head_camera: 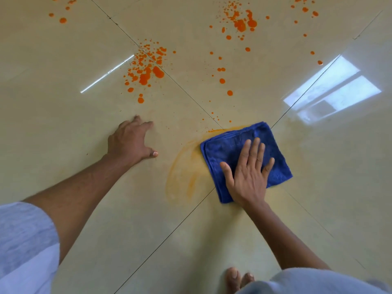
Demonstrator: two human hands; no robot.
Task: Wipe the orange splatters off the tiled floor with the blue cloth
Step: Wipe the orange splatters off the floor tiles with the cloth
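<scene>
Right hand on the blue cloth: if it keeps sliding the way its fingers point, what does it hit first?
The right hand, flat on the blue cloth, points up-frame, slightly right. Bare tiled floor lies just past the cloth edge; the small orange specks sit left of that line, so the way looks free at first.

bare toes at the bottom edge, window reflection at right

No text, label, brand or number is readable anywhere — not on the blue cloth or tiles.
</scene>
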